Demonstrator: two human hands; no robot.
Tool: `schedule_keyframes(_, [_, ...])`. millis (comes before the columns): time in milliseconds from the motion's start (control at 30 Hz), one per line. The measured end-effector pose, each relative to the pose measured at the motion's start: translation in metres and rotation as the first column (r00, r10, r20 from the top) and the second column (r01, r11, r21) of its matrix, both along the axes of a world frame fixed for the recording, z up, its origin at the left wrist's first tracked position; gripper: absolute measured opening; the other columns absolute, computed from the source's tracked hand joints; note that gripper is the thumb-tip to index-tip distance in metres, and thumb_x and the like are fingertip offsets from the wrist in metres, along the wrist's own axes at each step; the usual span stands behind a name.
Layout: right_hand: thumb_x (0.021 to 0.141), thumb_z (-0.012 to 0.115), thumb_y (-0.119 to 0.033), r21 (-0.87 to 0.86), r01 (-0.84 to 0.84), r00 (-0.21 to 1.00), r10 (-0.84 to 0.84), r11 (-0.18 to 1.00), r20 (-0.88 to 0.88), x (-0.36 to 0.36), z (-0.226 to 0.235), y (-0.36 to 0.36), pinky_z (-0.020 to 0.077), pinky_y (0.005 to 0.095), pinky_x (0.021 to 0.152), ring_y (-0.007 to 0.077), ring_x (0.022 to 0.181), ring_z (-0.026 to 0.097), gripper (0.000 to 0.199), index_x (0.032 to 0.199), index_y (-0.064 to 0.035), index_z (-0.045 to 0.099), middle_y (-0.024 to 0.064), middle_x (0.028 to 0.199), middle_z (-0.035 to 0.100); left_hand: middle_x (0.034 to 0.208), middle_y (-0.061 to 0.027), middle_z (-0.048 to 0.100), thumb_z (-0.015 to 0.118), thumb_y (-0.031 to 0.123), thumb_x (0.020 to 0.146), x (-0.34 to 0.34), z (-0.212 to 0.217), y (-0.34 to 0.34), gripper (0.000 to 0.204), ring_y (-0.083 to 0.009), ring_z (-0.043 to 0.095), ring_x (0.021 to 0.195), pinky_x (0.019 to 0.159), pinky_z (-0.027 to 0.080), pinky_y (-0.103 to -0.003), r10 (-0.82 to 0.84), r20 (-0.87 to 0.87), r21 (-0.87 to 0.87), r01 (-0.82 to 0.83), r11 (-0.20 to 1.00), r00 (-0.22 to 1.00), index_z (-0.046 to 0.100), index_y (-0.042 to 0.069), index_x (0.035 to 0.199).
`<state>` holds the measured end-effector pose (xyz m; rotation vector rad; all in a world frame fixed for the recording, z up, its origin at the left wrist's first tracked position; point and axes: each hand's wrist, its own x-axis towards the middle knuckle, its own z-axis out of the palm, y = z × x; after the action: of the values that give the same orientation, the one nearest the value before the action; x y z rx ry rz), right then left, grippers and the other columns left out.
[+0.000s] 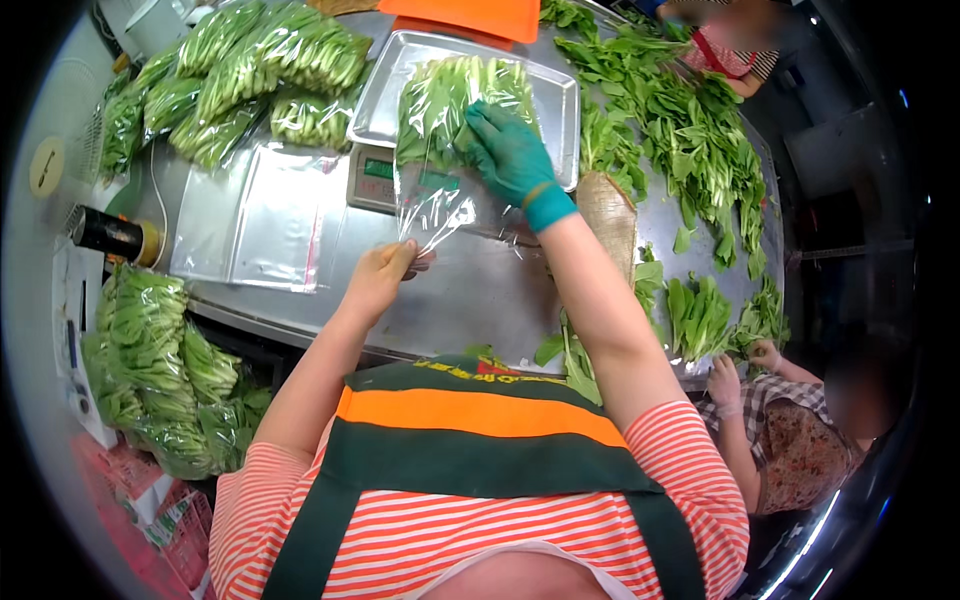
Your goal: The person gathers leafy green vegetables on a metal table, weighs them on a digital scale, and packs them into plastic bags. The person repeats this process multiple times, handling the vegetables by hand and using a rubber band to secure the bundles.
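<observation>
A clear plastic bag of leafy greens [425, 125] lies in a metal tray on a scale, its loose end drawn toward me. With bare fingers closed, my left hand [385, 272] pinches the bunched near end of the bag. My right hand [510, 155], in a green glove with a band at the wrist, is on the greens, fingers together and bent against the bundle. Under the bag, the metal tray [555, 95] shows its raised rim. Part of the scale [365, 190] and its lit display peek out from beneath the bag.
Filled bags of greens [270, 65] are heaped at the far left, more bags [150, 370] at the near left. Flat clear bags [275, 215] lie left of the scale. Loose greens [690, 130] cover the right side. Gloved hands of a co-worker [727, 383] work at the right edge.
</observation>
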<state>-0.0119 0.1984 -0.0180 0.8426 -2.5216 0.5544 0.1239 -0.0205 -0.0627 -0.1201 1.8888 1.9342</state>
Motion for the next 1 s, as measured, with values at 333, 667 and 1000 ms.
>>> schedule_keyframes(333, [0.070,0.067,-0.016,-0.028,-0.213,0.949,0.214,0.977,0.232,0.115,0.007,-0.055,0.0449,0.0392,0.063,0.0289,0.073,0.055,0.016,0.081,-0.0085,0.059,0.0088,0.077,0.057,0.076,-0.0043,0.059,0.045,0.028,0.095,-0.003,-0.001,-0.002,0.038,-0.0120,0.055,0.071,0.073,0.047,-0.028,0.072,-0.110,-0.119,-0.085,0.989,0.991,0.061,-0.002,0.080])
schedule_keyframes(667, [0.072,0.064,-0.015,-0.038,-0.134,0.911,0.138,0.990,0.388,0.205,0.041,0.062,0.0395,0.0409,0.062,0.0304,0.073,0.052,0.014,0.081,-0.0095,0.055,0.0109,0.076,0.052,0.091,-0.0102,0.065,0.046,0.032,0.093,-0.002,0.014,-0.028,0.038,-0.0189,0.061,0.085,0.077,0.048,-0.032,-0.073,0.097,0.096,0.064,0.993,0.993,0.064,-0.002,0.092])
schedule_keyframes(1000, [0.072,0.062,-0.001,0.251,0.428,0.879,-0.465,0.868,0.108,0.174,0.070,0.161,0.0448,0.0417,0.080,0.0326,0.093,0.055,0.048,0.118,-0.0066,0.050,0.0136,0.102,0.057,0.134,-0.0121,0.041,0.070,0.013,0.069,-0.080,0.026,-0.061,0.068,-0.0260,0.042,0.120,0.100,0.034,-0.041,-0.544,-0.727,-0.686,-0.478,0.548,0.419,0.043,0.014,0.131])
